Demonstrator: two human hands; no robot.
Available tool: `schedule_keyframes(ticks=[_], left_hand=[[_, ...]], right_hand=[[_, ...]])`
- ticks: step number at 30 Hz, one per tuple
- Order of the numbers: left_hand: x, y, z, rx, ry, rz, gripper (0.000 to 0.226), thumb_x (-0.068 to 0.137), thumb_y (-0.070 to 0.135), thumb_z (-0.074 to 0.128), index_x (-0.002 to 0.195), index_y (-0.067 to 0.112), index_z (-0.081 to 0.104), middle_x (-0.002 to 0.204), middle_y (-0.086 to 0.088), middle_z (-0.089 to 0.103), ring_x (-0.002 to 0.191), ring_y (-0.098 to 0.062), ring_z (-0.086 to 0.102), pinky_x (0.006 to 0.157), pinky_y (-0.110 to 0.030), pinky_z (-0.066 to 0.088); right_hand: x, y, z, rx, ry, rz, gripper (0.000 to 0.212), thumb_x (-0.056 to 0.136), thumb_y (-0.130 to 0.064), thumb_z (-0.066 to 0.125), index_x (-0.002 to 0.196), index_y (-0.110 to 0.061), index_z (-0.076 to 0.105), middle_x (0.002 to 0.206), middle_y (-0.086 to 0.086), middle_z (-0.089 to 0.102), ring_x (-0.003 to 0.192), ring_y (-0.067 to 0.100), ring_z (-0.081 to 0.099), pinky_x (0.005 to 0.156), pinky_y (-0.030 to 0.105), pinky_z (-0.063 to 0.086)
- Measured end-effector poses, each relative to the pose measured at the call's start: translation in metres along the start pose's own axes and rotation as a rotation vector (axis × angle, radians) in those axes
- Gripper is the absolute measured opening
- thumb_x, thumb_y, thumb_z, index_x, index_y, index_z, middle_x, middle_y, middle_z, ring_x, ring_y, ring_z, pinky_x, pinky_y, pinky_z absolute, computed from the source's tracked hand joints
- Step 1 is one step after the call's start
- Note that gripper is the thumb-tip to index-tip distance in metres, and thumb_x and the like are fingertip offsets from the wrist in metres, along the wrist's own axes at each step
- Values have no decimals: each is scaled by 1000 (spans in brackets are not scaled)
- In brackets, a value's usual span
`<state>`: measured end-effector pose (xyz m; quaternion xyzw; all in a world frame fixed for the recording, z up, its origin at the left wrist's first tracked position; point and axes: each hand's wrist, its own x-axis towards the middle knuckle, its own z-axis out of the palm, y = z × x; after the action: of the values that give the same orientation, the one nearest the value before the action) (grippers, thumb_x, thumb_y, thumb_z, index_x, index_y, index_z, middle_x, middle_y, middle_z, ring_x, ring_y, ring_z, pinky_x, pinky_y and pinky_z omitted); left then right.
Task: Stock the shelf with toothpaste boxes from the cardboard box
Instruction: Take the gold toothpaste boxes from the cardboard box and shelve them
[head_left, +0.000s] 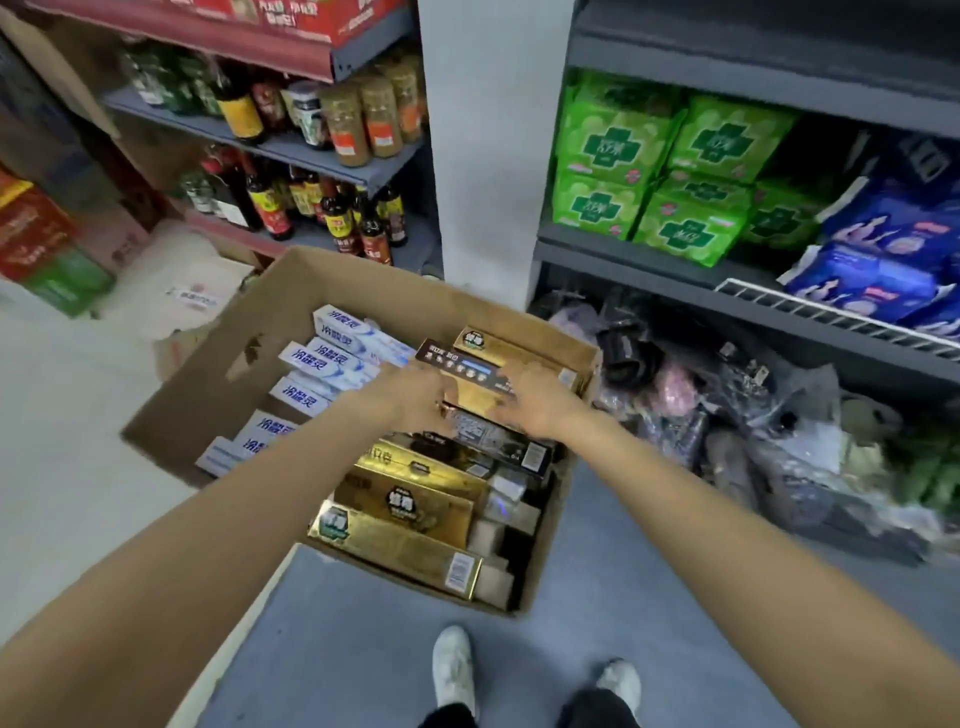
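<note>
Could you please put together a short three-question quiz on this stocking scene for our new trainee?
1. True or false: both hands are on the same dark box.
2. Which colour of toothpaste boxes fills the left side of the carton: A gold, B white, C green?
3. Fill in: the green packs sit on the ___ shelf unit.

Key: 1 true: left hand and right hand meet on it. 2 B, white boxes. 3 right.
</note>
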<state>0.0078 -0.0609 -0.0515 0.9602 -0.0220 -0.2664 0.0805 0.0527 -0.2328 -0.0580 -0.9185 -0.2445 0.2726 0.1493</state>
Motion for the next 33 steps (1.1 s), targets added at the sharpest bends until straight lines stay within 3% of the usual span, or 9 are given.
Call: schedule_keyframes(ticks=[3,6,9,12,17,20,25,30,33], left_hand=[[4,-11,16,154,-22,93,63,78,52,68,130,24,46,134,-2,44,129,-25,38,106,-49,24],[11,-14,28,267,66,186,69,76,58,66,130,21,44,128,-3,45,124,-24,41,102,-45,33],[15,-13,34,358,123,218,73,76,58,66,131,17,41,130,-4,43,125,-23,38,100,-46,33],[18,-12,30,363,88,209,69,81,41,69,136,14,37,137,-9,39,129,-27,35,102,-48,35],[17,-31,11,157,39,220,56,84,16,69,132,13,39,125,-17,50,115,-31,50,91,-41,47],[10,-68,-8,-54,5,141,54,77,15,76,121,14,46,114,-17,57,99,-33,57,87,-44,49],[-11,-109,-11,-297,49,108,48,71,14,81,110,12,53,114,-8,58,103,-27,53,90,-38,44],[-23,-117,-8,-397,72,86,45,72,13,80,107,14,54,107,-1,55,100,-23,51,80,-28,37],[-29,-122,-12,-466,161,47,42,73,16,80,106,19,54,113,-3,57,105,-20,52,83,-26,36]], right_hand=[[9,0,24,-61,-24,81,57,95,-37,50,142,-10,33,144,17,29,129,36,38,106,40,36],[16,1,32,-179,88,86,41,102,-21,37,137,-1,38,137,18,36,124,34,41,103,41,38],[26,2,30,-211,166,126,38,97,-12,44,134,-2,41,132,19,39,118,34,46,96,37,39],[35,6,25,-114,147,174,41,95,-13,52,135,-7,44,132,17,38,115,35,51,99,39,41],[40,14,18,-140,144,174,37,92,-19,58,128,-16,52,126,12,43,115,31,50,94,42,45],[43,10,18,-303,72,154,37,86,-24,65,119,-8,57,126,14,43,119,29,42,90,39,42],[40,2,35,-458,56,156,35,84,-22,66,116,-9,58,126,15,34,122,31,35,84,41,46],[45,5,50,-292,-12,72,56,90,-12,58,142,-15,38,133,13,44,122,30,47,92,41,48],[50,9,54,-137,-20,85,54,87,-17,63,138,-19,44,126,13,56,114,30,55,92,39,48]])
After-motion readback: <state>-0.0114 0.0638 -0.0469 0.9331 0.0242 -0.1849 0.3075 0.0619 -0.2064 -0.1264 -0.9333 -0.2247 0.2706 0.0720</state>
